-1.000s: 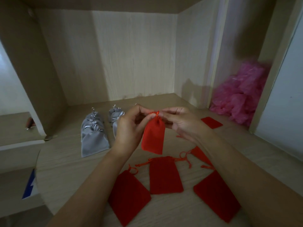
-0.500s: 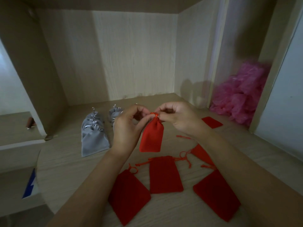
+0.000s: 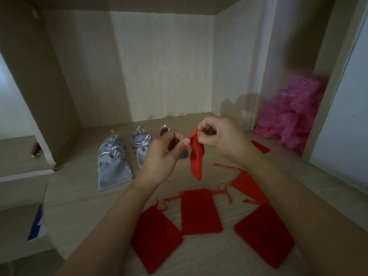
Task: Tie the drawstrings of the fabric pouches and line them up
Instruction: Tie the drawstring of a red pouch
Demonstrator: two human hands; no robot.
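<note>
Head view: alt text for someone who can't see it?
The left hand and right hand pinch the drawstring atop a hanging red pouch. Tied grey pouches sit lined up at left; flat red pouches lie nearer on the wooden surface.

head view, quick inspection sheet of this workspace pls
surface: pale wooden shelf, pouches lying on it
job's things: held red pouch hanging from its cinched neck; four red pouches flat in front, drawstrings loose; another red pouch far right; grey pouches tied, in rows at left
clutter: pink plastic heap at right; blue-and-white item lower left
grippers: left hand and right hand both pinch the held pouch's neck
cables: nothing seen
surroundings: wooden panel walls
</note>
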